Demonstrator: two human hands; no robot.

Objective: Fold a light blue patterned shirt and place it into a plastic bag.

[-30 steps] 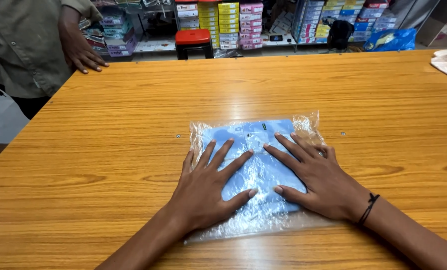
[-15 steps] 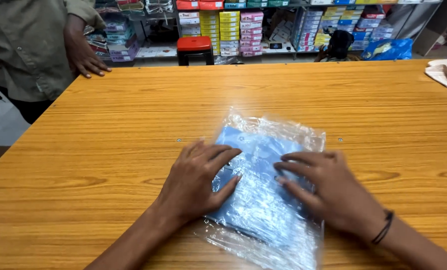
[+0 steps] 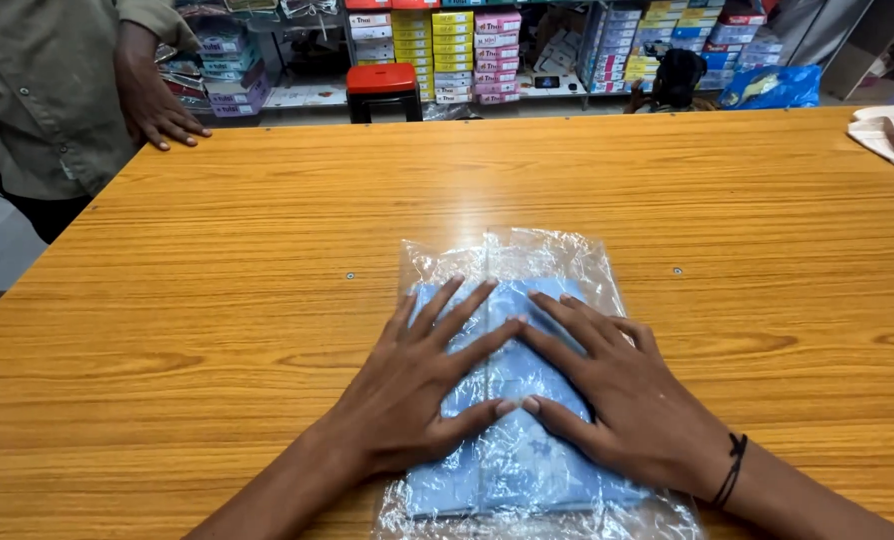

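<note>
A folded light-blue shirt in a clear plastic bag [image 3: 512, 480] lies flat on the orange wooden table [image 3: 217, 290], close to the near edge. My left hand [image 3: 417, 385] presses flat on the left half of the packet, fingers spread. My right hand [image 3: 617, 400], a black band at its wrist, presses flat on the right half, fingers spread too. The two thumbs nearly meet over the packet's middle. Loose plastic of the bag [image 3: 507, 255] sticks out beyond the shirt on the far side.
Another person in an olive shirt [image 3: 47, 80] stands at the far left corner, a hand [image 3: 162, 115] resting on the table edge. A cream cloth [image 3: 892, 135] lies at the far right edge. Shelves of boxed goods [image 3: 467, 50] and a red stool [image 3: 382, 85] stand behind.
The packet has been turned over and squared to the table; it was tilted and lifted half a second ago. Both my hands have come back flat on it.
</note>
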